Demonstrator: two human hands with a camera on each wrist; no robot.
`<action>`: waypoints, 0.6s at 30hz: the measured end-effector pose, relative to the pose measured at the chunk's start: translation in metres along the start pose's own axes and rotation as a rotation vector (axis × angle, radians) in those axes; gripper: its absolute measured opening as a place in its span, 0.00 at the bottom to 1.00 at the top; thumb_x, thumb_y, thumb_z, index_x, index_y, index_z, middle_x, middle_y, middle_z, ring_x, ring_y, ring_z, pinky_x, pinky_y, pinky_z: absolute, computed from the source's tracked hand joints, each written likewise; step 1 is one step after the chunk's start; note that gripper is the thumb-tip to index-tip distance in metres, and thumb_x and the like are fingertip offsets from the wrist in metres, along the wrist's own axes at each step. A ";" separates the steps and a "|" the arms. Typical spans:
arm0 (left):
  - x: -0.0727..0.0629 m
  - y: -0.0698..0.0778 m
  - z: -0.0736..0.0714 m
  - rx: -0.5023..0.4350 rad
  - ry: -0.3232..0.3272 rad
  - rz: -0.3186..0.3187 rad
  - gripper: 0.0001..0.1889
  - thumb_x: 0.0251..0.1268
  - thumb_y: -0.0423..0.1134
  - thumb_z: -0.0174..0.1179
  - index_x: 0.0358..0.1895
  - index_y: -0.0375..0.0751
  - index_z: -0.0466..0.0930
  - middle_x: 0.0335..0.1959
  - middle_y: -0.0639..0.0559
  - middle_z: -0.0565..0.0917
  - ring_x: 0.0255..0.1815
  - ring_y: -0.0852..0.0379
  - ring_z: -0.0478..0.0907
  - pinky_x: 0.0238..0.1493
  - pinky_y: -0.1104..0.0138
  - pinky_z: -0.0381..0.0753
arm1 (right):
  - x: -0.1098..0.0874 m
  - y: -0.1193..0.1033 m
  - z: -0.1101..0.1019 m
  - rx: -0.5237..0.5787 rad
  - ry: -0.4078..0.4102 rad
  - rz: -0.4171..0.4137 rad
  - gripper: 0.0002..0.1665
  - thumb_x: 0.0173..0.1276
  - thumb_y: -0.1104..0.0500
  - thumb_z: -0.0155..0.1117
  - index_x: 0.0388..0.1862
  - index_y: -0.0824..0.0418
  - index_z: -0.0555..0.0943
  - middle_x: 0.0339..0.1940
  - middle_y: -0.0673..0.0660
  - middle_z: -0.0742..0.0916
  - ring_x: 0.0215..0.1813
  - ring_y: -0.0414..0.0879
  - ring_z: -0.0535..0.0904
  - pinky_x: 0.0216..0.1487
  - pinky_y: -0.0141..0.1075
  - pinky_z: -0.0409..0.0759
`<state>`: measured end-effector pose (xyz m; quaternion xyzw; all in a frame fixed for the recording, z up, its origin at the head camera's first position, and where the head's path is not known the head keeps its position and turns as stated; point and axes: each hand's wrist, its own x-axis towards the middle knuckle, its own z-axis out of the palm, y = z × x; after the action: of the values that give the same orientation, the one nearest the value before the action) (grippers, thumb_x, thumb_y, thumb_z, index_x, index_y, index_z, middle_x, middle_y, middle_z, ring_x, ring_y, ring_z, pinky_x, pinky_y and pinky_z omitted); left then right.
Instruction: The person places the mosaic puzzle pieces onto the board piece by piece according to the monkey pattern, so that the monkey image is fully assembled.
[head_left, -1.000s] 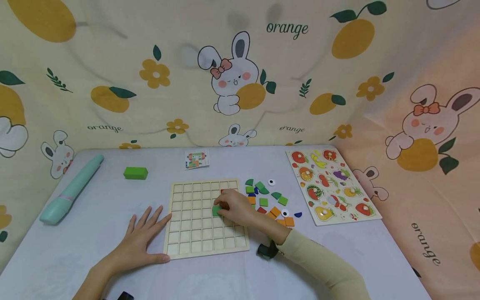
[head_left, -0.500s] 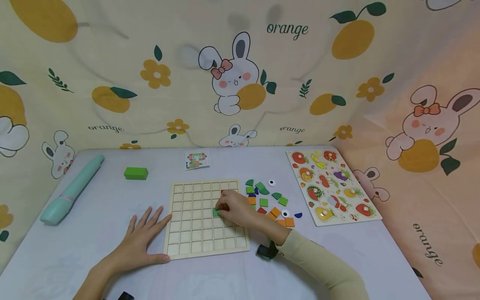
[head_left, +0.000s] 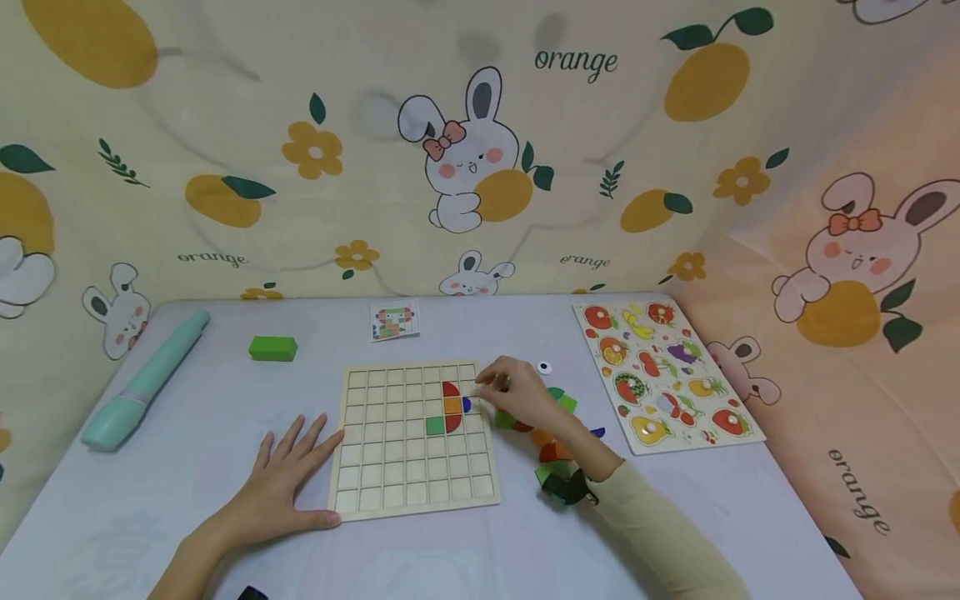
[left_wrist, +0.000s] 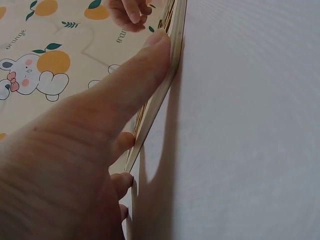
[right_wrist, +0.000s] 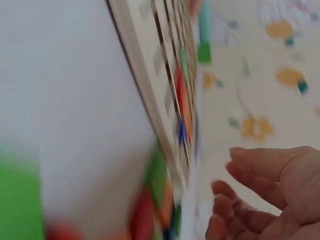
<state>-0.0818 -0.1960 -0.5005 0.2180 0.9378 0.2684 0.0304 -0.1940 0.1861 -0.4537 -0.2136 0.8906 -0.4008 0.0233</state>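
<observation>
A light wooden grid board [head_left: 382, 475] lies flat in front of me. My left hand [head_left: 288, 479] has its fingers spread along the board's left side, thumb at the lower left corner; the left wrist view shows the thumb [left_wrist: 135, 75] against the edge. In the grid cells are a green square [head_left: 436, 426], an orange square [head_left: 453, 406], two red curved pieces [head_left: 451, 389] and a blue half-round piece [head_left: 467, 405]. My right hand [head_left: 521, 392] hovers at the board's right edge, fingers bent; nothing shows between thumb and fingers in the right wrist view.
Loose coloured pieces [head_left: 506, 419] lie right of the board, partly hidden under the right hand and arm. A white round eye piece [head_left: 543, 367] is behind them. Around stand a pattern card [head_left: 394, 321], a green block [head_left: 273, 348], a mint-coloured pouch-like object [head_left: 146, 383] and a fruit puzzle board [head_left: 663, 375].
My right hand has left the green square in its cell and moved right to the board's edge, uncovering the red, orange and blue pieces. The left hand stays put.
</observation>
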 end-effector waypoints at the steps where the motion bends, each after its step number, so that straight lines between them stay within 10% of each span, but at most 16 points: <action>1: 0.000 0.000 0.000 0.001 -0.002 -0.001 0.56 0.45 0.72 0.68 0.78 0.52 0.59 0.80 0.37 0.51 0.79 0.31 0.36 0.70 0.35 0.23 | -0.001 0.005 -0.010 -0.004 0.022 0.032 0.09 0.66 0.65 0.69 0.44 0.67 0.86 0.37 0.56 0.85 0.35 0.46 0.75 0.32 0.32 0.73; 11: 0.000 -0.002 0.000 0.020 -0.008 -0.003 0.56 0.46 0.73 0.67 0.78 0.53 0.58 0.80 0.39 0.50 0.80 0.34 0.36 0.71 0.36 0.23 | 0.000 0.071 -0.074 -0.102 0.015 0.343 0.14 0.69 0.60 0.67 0.51 0.66 0.83 0.44 0.61 0.83 0.43 0.53 0.75 0.42 0.39 0.74; 18: 0.000 0.001 -0.002 0.009 -0.003 0.003 0.56 0.45 0.72 0.68 0.78 0.52 0.59 0.80 0.38 0.51 0.80 0.33 0.37 0.70 0.36 0.24 | 0.001 0.080 -0.079 -0.065 -0.040 0.341 0.15 0.67 0.62 0.69 0.50 0.66 0.82 0.44 0.61 0.81 0.45 0.55 0.74 0.47 0.42 0.74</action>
<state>-0.0818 -0.1961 -0.4986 0.2198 0.9387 0.2638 0.0302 -0.2405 0.2882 -0.4581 -0.0681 0.9258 -0.3576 0.1017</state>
